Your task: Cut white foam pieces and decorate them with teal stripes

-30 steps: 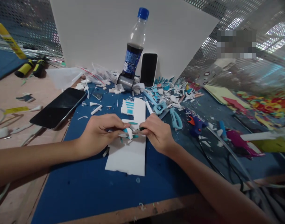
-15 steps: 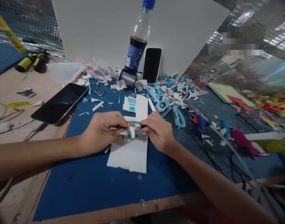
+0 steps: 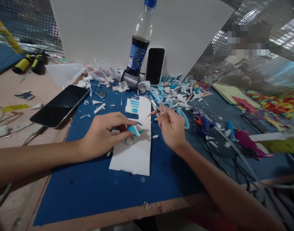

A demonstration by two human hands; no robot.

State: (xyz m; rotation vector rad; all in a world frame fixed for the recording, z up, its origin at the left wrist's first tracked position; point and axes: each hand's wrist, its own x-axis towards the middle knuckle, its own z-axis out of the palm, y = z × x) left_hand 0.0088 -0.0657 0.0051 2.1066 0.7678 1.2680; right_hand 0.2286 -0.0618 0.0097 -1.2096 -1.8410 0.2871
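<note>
My left hand (image 3: 106,130) pinches a small blue-and-white piece (image 3: 134,129) between thumb and fingers, low over a white board strip (image 3: 130,160). Teal pointed tips show around its fingertips. My right hand (image 3: 172,126) is closed to the right of the strip, apart from the piece. A slim pointed tool (image 3: 152,113) sticks out of it to the left; its kind is unclear and the fist hides the rest. On the strip's upper part lies a small white card (image 3: 128,107) with blue bars. A white scrap (image 3: 155,136) rests just right of the strip.
Offcuts (image 3: 178,91) heap behind the blue mat (image 3: 94,189). Beyond stand a cola bottle (image 3: 138,53) and an upright phone (image 3: 155,65). Another phone (image 3: 59,106) lies left. Right are blue-handled scissors (image 3: 183,117), a blue glue gun (image 3: 204,126) and cables (image 3: 216,160).
My right hand has drawn away from the piece, up and to the right, with the tool. My left hand keeps the piece, which is now more exposed. A white scrap now shows beside the strip.
</note>
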